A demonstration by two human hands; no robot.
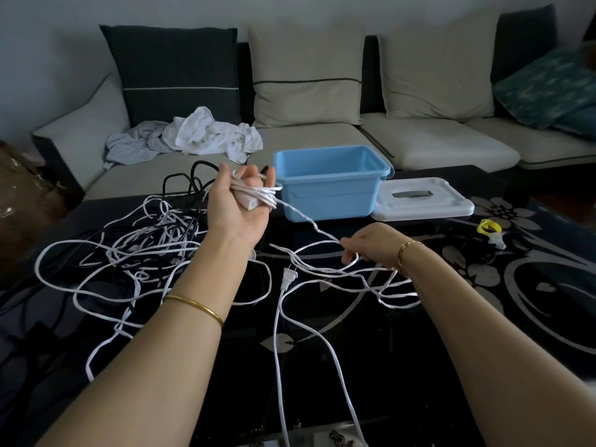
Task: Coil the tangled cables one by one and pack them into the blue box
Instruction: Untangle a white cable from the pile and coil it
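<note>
yellow item perhaps a clip, white cable leaving bottom edge

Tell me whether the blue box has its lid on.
Off. The blue box stands open-topped, and its white lid lies flat right beside it.

Dim room: grey sofa with cushions behind a black floral table

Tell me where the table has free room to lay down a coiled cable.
Free: the table between white lid and yellow object, and the near patch beside the right forearm. Crowded: the left half under tangled cables, and the middle around the plug.
</note>
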